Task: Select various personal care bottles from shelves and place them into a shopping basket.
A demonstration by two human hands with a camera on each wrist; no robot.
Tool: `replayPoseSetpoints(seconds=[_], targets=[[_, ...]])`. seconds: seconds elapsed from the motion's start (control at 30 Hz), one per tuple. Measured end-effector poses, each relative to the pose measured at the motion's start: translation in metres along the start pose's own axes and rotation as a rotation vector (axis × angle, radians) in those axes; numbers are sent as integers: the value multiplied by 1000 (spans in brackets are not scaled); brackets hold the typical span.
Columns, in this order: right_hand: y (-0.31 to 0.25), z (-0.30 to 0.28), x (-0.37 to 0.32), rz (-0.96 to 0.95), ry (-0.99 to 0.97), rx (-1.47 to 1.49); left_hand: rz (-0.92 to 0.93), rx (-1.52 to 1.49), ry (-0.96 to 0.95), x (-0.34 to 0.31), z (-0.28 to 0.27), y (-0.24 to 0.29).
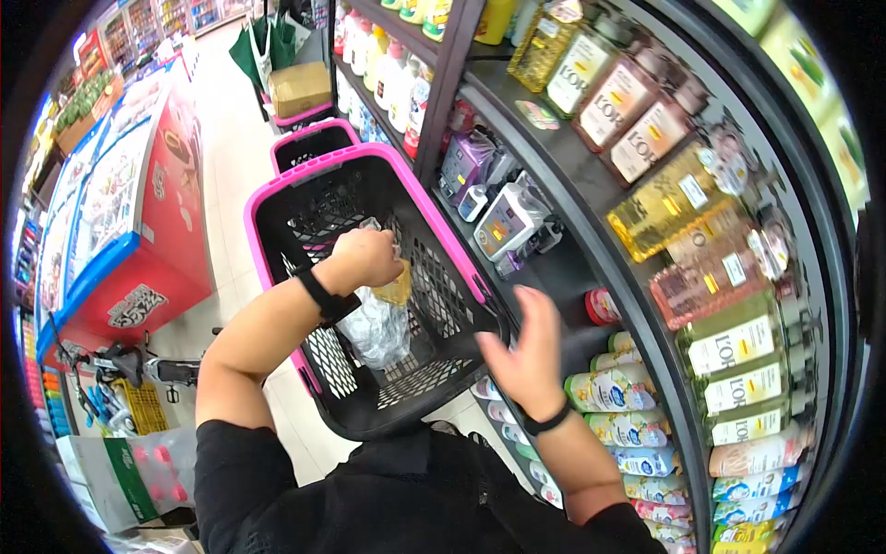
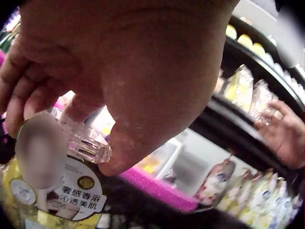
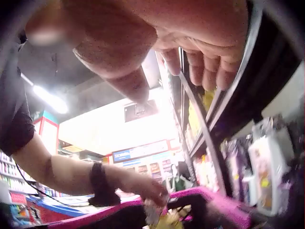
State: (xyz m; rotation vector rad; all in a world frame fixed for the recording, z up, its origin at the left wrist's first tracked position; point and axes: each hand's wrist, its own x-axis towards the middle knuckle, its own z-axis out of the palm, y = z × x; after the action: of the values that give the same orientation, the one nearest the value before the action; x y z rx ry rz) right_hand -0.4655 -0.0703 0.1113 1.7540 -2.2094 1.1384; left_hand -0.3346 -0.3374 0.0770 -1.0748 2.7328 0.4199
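Observation:
My left hand (image 1: 367, 257) grips a yellow body wash bottle (image 1: 397, 288) by its top, low inside the black shopping basket (image 1: 434, 217) with a pink rim. In the left wrist view the thumb and fingers close round the clear collar (image 2: 88, 145), above a white label (image 2: 81, 191) with Chinese print. A crumpled clear plastic bag (image 1: 378, 334) lies in the basket below the bottle. My right hand (image 1: 533, 355) is raised between the basket and the shelves, thumb spread from straight fingers and nothing in it.
Shelves (image 1: 591, 263) on the right carry rows of pump bottles (image 1: 651, 143) and several detergent packs (image 1: 508, 222). More baskets (image 1: 318, 143), one under a cardboard box (image 1: 300, 88), stand ahead. A red freezer (image 1: 171, 212) and a bicycle (image 1: 138, 365) are on the left.

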Motion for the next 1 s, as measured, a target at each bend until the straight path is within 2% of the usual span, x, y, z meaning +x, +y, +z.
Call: replayPoseSetpoints(seconds=[0.03,0.07,0.2,0.23,0.3,0.37,0.4,0.43,0.47,0.5,0.53,0.57,0.63,0.73,0.87,0.97,1.0], targets=[[4,19,-3,37,-81,51,44,-24,50,-19,-21,12],[8,39,-7,86,-79,153,102,-35,105,-37,-39,23],[-8,60,-4,73,-39,248,337,-136,271,-102,-100,66],[-10,53,0,135,-95,269,391,-175,301,-113,-108,74],[-19,37,4,261,-213,313,468,-197,299,-125,-113,81],[-27,24,-1,230,-167,335,492,-266,312,-134,-121,89],[-28,15,-2,242,-171,395,493,-310,230,-137,-127,88],[-27,8,-3,253,-174,453,552,-472,261,-134,-123,83],[-10,22,-9,221,-117,678,613,-634,285,-126,-108,74],[-13,9,-6,230,-131,692,678,-797,301,-117,-93,65],[-20,-8,-3,243,-141,707,756,-982,183,-112,-79,59],[-23,-20,0,257,-146,721,741,-1097,127,-116,-71,68],[-18,-32,6,210,-85,730,815,-1068,-37,-113,-52,75],[-26,-59,21,187,-45,636,799,-1178,-190,-101,-34,94],[-33,-72,45,76,104,551,904,-1362,-187,-77,-48,99],[-29,-68,61,-69,256,622,982,-1300,-128,-52,-82,105],[-29,-73,59,-32,213,585,1013,-1357,-134,-45,-94,110]])
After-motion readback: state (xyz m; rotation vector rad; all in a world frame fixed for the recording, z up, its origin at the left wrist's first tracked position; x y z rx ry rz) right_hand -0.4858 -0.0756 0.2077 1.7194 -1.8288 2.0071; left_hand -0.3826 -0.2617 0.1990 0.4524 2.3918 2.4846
